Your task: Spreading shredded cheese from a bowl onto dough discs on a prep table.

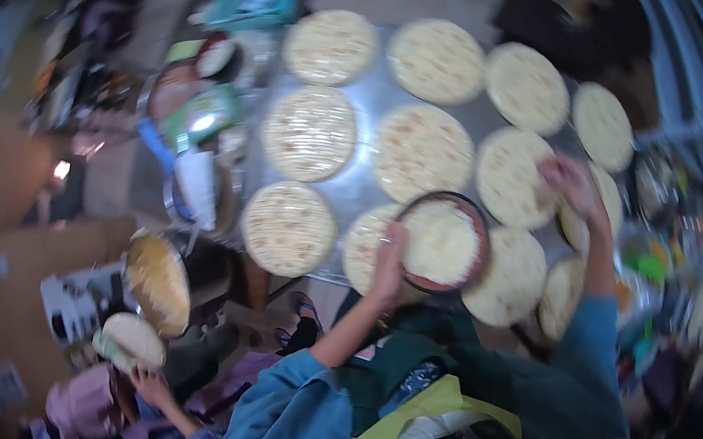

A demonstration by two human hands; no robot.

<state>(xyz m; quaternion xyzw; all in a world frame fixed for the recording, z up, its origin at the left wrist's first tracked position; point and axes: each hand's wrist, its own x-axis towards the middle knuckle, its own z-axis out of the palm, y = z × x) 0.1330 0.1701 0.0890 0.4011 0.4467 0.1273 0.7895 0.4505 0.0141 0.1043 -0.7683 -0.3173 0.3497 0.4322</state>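
Note:
My left hand (391, 266) grips the near-left edge of a dark-rimmed, reddish-brown bowl (480, 240). Fine white shreds or crumbs (440, 241) fill much of the bowl, which is held above the near edge of a metal table. My right hand (571, 181) hovers over the right-hand flatbreads, close to one pale round flatbread (514, 177) with brown flecks. Motion blurs its fingers, so what they hold, if anything, does not show. Another flatbread (605, 202) lies partly beneath that hand.
Several round flatbreads cover the metal table (359, 97); those at left, like this one (310, 134), carry white stripes. A white piping bag (199, 187) and green packet (206, 114) sit left. A co-worker's hand (152, 387) holds a pale disc beside a large mixing bowl (158, 282).

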